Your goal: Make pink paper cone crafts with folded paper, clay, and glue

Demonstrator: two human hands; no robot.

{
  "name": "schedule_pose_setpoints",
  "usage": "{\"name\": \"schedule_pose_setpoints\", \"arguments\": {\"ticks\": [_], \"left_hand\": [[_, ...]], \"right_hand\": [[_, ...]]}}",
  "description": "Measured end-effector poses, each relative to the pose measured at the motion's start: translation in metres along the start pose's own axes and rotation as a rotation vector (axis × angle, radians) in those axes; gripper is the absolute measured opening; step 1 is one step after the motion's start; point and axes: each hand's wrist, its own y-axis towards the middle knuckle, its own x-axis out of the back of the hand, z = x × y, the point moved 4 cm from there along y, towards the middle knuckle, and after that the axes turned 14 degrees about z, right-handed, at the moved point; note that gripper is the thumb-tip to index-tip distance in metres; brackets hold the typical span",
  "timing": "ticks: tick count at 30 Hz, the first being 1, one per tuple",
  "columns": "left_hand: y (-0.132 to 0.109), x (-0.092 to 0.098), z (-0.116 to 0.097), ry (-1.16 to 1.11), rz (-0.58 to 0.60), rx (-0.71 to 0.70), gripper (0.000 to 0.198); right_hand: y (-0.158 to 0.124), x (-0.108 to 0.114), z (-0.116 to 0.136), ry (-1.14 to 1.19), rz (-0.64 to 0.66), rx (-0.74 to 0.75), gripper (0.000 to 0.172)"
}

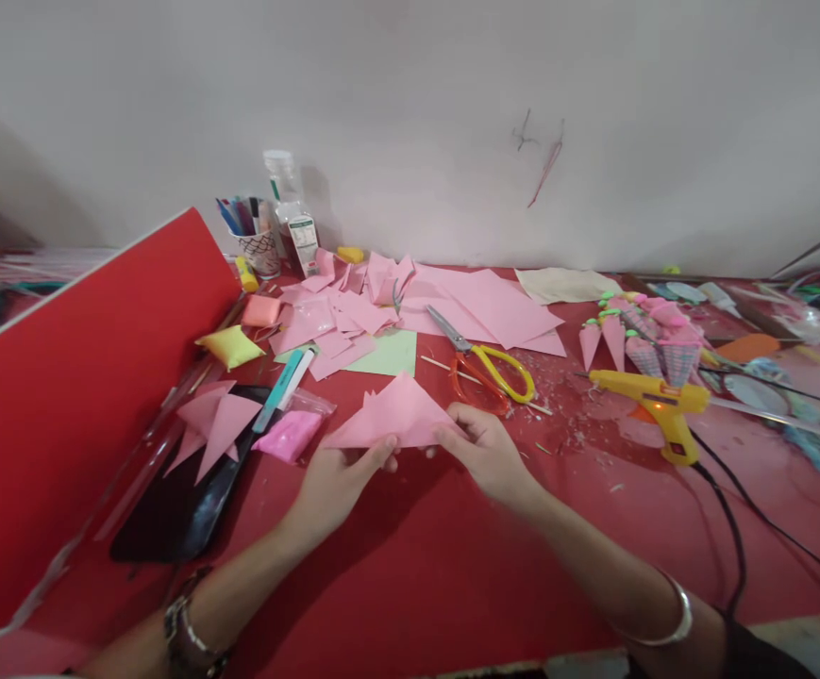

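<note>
Between my hands is a pink paper triangle, held above the red table with its long edge toward me. My left hand pinches its left part, the thumb lying on top near the lower edge. At the right part, my right hand grips the same sheet between thumb and curled fingers. Just beyond the paper lie scissors with one orange and one yellow handle. To the left of my left hand are a pink clay packet, a teal and white cutter and folded pink paper pieces on a black phone-like slab.
A yellow glue gun with a black cord stands at right, near pink paper cones. Cut pink paper lies at the back. A pen cup and bottle stand by the wall. A red board leans at left.
</note>
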Motion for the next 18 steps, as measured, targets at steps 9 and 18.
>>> {"name": "schedule_pose_setpoints", "arguments": {"ticks": [9, 18], "left_hand": [[0.0, -0.002, 0.009, -0.153, -0.08, 0.067, 0.023], [-0.003, -0.005, 0.001, 0.03, -0.031, -0.024, 0.022]], "right_hand": [[0.002, -0.007, -0.012, 0.399, -0.019, 0.027, 0.031], [-0.001, -0.013, -0.008, 0.174, 0.051, 0.041, 0.009]]}}
